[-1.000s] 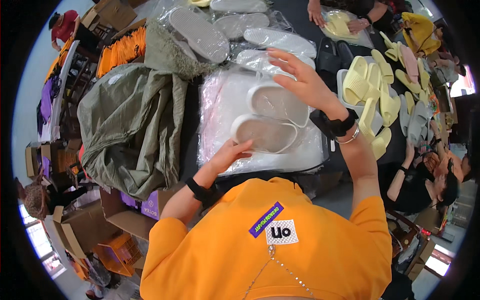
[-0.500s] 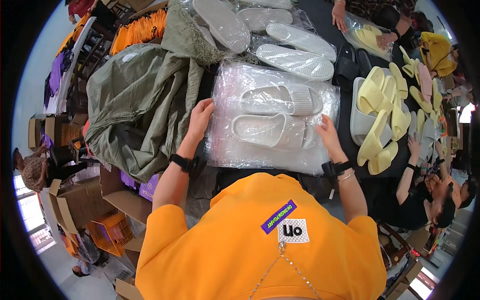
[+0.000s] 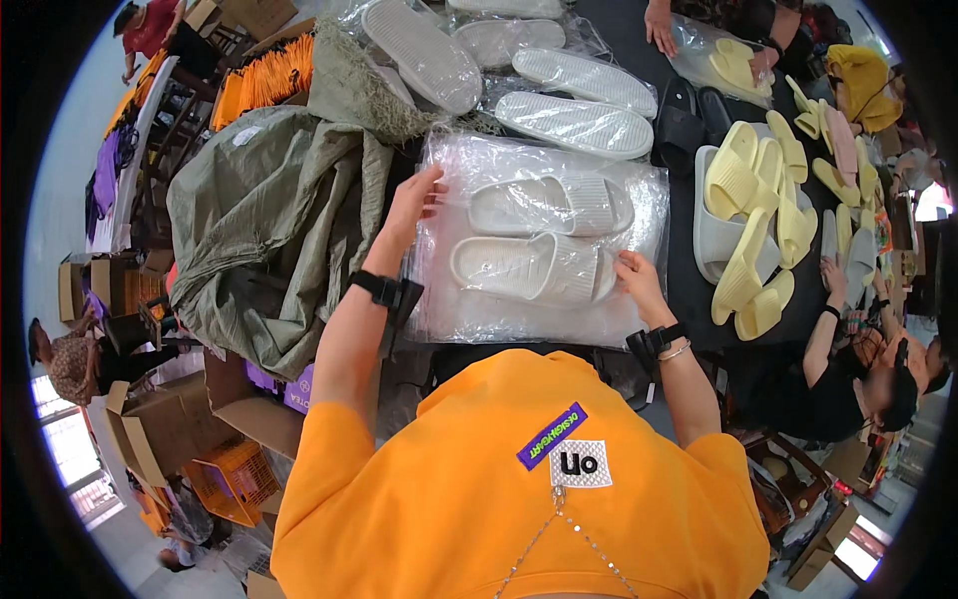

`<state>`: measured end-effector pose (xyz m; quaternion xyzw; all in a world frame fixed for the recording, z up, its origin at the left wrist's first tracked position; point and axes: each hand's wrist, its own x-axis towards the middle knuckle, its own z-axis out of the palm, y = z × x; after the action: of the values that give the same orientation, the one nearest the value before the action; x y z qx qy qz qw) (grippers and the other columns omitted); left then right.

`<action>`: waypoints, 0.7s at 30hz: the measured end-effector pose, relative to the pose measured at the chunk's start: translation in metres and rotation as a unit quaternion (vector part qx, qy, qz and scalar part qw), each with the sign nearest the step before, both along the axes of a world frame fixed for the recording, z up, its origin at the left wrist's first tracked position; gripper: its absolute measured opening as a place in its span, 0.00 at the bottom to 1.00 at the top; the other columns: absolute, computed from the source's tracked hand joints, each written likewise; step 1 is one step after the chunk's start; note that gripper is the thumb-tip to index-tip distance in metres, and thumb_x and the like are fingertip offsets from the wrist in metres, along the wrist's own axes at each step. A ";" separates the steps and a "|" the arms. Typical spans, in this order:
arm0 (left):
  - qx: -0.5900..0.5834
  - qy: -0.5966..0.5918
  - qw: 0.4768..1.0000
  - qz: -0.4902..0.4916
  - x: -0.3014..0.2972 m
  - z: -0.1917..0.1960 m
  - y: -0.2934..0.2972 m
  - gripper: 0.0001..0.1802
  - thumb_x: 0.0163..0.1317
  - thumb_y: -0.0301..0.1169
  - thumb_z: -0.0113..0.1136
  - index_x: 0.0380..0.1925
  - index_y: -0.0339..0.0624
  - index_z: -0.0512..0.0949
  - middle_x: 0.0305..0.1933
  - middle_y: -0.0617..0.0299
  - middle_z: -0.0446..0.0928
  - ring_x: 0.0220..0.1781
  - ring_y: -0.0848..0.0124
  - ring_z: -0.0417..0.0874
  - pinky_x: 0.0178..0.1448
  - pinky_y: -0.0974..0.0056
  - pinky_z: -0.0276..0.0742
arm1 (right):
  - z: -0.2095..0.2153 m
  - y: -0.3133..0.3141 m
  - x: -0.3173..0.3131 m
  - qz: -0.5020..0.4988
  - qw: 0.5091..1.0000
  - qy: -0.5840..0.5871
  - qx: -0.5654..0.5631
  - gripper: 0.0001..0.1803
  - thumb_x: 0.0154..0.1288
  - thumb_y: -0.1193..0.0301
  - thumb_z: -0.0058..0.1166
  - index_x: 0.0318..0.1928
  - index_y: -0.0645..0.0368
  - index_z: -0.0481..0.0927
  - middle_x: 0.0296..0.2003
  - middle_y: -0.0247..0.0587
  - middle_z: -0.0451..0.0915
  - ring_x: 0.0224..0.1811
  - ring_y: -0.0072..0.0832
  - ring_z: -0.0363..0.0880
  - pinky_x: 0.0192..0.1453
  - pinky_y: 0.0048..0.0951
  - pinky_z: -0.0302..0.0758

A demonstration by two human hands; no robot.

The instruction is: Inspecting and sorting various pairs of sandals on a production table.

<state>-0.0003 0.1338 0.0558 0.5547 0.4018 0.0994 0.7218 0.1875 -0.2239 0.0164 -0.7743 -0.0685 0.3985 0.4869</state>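
A pair of white slide slippers (image 3: 544, 265) lies side by side on a stack of clear plastic bags (image 3: 469, 314), with clear film about them. My left hand (image 3: 411, 205) is at the upper left edge of the bags, fingers stretched and slightly apart, holding nothing. By the toe end of the nearer slipper, my right hand (image 3: 644, 288) has its fingers bent together on the clear plastic. The exact grip of those fingertips is hard to see.
Bagged white slippers (image 3: 574, 125) lie beyond. Black slides (image 3: 679, 120) and piled yellow slides (image 3: 743, 220) are at right. A green woven sack (image 3: 269, 220) bulges at left, above cardboard boxes (image 3: 165, 419). Co-workers' hands (image 3: 833, 280) handle slippers at far right.
My left hand has moved up along the bags' left edge and its fingers have spread. My right hand has shifted left and slightly down, onto the nearer slipper's toe end.
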 end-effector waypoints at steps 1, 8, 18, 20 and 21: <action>0.028 0.020 0.998 -0.046 0.004 -0.002 0.006 0.22 0.60 0.48 0.52 0.43 0.42 0.74 0.34 0.67 0.75 0.33 0.78 0.73 0.36 0.71 0.66 | -0.004 -0.001 0.002 -0.004 1.000 0.015 0.010 0.20 0.60 0.67 0.53 0.52 0.60 0.70 0.36 0.32 0.75 0.34 0.18 0.72 0.35 0.22 0.68; -0.098 -0.175 0.978 -0.057 0.017 -0.006 0.020 0.06 0.64 0.33 0.49 0.32 0.44 0.72 0.39 0.59 0.77 0.36 0.72 0.79 0.39 0.67 0.74 | -0.002 -0.004 0.005 -0.063 0.997 0.039 0.034 0.13 0.61 0.71 0.52 0.46 0.57 0.72 0.32 0.29 0.75 0.30 0.18 0.73 0.34 0.20 0.70; -0.226 -0.069 0.945 -0.226 -0.025 0.001 -0.007 0.22 0.60 0.27 0.49 0.56 0.38 0.65 0.41 0.51 0.78 0.24 0.75 0.76 0.27 0.74 0.72 | -0.004 -0.007 0.011 -0.123 0.980 0.095 0.123 0.05 0.65 0.69 0.45 0.40 0.53 0.68 0.30 0.28 0.72 0.26 0.16 0.69 0.29 0.20 0.69; -0.154 -0.053 0.920 -0.357 -0.023 0.026 -0.013 0.26 0.57 0.25 0.49 0.58 0.41 0.65 0.36 0.54 0.80 0.21 0.77 0.74 0.29 0.74 0.73 | -0.003 -0.007 0.010 -0.120 0.981 0.103 0.110 0.08 0.65 0.68 0.45 0.43 0.54 0.68 0.30 0.28 0.72 0.26 0.15 0.69 0.30 0.20 0.68; -0.110 -0.040 0.920 -0.374 -0.019 0.032 -0.018 0.26 0.56 0.24 0.51 0.58 0.44 0.66 0.35 0.56 0.79 0.23 0.78 0.75 0.29 0.74 0.73 | -0.002 -0.006 0.011 -0.114 0.982 0.106 0.103 0.09 0.65 0.67 0.45 0.44 0.54 0.68 0.30 0.28 0.72 0.26 0.15 0.69 0.30 0.20 0.68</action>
<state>-0.0194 0.1159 0.0880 0.5770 0.1440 -0.2008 0.7785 0.1984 -0.2304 0.0145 -0.6758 0.0315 0.4108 0.6112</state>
